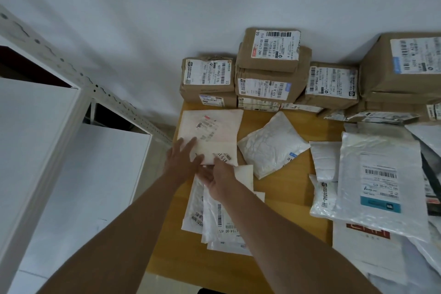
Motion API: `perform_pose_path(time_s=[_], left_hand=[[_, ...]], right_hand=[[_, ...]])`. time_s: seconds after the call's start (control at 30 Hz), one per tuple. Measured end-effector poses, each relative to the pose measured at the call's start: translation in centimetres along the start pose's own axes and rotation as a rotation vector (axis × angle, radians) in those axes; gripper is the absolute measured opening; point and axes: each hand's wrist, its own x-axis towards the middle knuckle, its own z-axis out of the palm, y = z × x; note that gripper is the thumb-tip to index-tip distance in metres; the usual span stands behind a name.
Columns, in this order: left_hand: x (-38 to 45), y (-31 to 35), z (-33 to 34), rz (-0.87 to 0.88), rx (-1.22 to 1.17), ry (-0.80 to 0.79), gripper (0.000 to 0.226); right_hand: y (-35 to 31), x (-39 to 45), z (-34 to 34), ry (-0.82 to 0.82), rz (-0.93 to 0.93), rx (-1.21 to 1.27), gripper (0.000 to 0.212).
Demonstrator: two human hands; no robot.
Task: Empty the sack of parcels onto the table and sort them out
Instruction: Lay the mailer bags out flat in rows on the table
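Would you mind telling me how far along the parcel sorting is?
Done: brown boxes stacked along the wall, no sack in view. In hand: the left hand and right hand are laying a cream mailer on the flat pile at the table's left. Left: loose poly bags on the right remain jumbled.

Brown boxes (267, 55), white mailers (272, 145), tan table (286, 198).

We read "642 L714-00 015" on the white label of the top brown paper-wrapped parcel (269, 49). The brown parcel at the left (207, 75) shows "507-P802 T70". On the other labels we cannot read the small print.
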Motion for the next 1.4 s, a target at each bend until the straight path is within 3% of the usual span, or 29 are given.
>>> perform_pose_path(time_s=[0.07, 0.2, 0.23, 0.27, 0.37, 0.47, 0.53, 0.63, 0.67, 0.73, 0.8, 0.87, 1.0, 1.1, 1.17, 1.23, 1.3, 1.33, 1.4], left_hand=[[0.4, -1.2, 1.3, 0.029, 0.080, -0.039, 0.066], [1.0, -0.7, 2.4, 0.006, 0.127, -0.005, 0.062], [1.3, -0.3, 2.4, -0.005, 0.134, 0.008, 0.062], [1.5, 0.3, 2.4, -0.025, 0.143, 0.016, 0.063], [1.5, 1.1, 2.3, -0.087, 0.177, 0.035, 0.068], [1.3, 1.5, 2.2, -0.120, 0.184, 0.056, 0.070], [0.9, 1.9, 2.0, -0.130, 0.187, 0.078, 0.070], [0.0, 3.3, 1.6, -0.050, 0.107, 0.211, 0.068], [-0.3, 4.1, 1.5, -0.002, 0.041, 0.277, 0.063], [-1.0, 6.1, 1.2, 0.090, -0.153, 0.330, 0.047], [-1.7, 8.4, 0.9, 0.088, -0.426, 0.185, 0.033], [-1.6, 10.1, 0.8, -0.057, -0.748, -0.011, 0.042], [-0.3, 10.9, 1.3, -0.337, -1.082, -0.242, 0.057], [-0.4, 11.7, 2.2, -0.255, -0.884, -0.287, 0.082], [-0.6, 12.3, 2.5, -0.220, -0.705, -0.220, 0.076], [-0.7, 12.8, 2.6, -0.212, -0.611, -0.163, 0.063], [-0.7, 13.0, 2.8, -0.188, -0.546, -0.158, 0.055], [-0.6, 13.0, 2.9, -0.180, -0.547, -0.175, 0.055], [-0.4, 13.1, 2.9, -0.168, -0.639, -0.210, 0.063]], right_hand=[[-0.9, -0.8, -1.4, 0.014, -0.100, -0.457, 0.029], [-6.8, -0.4, -6.5, 0.306, -0.979, -1.709, 0.022], [-8.8, -0.3, -7.5, 0.355, -1.077, -1.928, 0.034], [-10.7, 0.2, -8.5, 0.363, -1.050, -2.120, 0.052], [-14.6, 1.4, -10.9, 0.353, -0.694, -2.551, 0.089], [-15.0, 2.5, -11.8, 0.332, -0.635, -2.726, 0.112], [-15.1, 2.2, -11.3, 0.350, -0.631, -2.731, 0.112], [-16.5, 1.1, -10.7, 0.473, -0.687, -2.557, 0.086], [-16.8, 0.7, -10.6, 0.533, -0.794, -2.404, 0.071], [-16.1, -0.2, -10.6, 0.651, -1.211, -2.107, 0.042], [-14.2, 0.0, -11.3, 0.713, -1.615, -2.028, 0.026], [-11.9, 0.8, -12.7, 0.550, -1.710, -2.081, 0.030], [-9.0, 1.5, -16.2, 0.271, -1.386, -2.146, 0.060], [-8.7, 0.7, -17.6, 0.211, -1.286, -1.940, 0.060], [-8.7, -0.2, -17.4, 0.407, -1.273, -1.646, 0.043], [-9.3, -0.5, -16.4, 0.674, -1.040, -1.240, 0.045], [-9.9, -0.6, -15.2, 0.725, -0.685, -1.035, 0.079], [-10.4, -0.5, -14.7, 0.715, -0.608, -1.020, 0.092], [-11.4, 0.3, -14.1, 0.661, -0.545, -1.033, 0.098]])
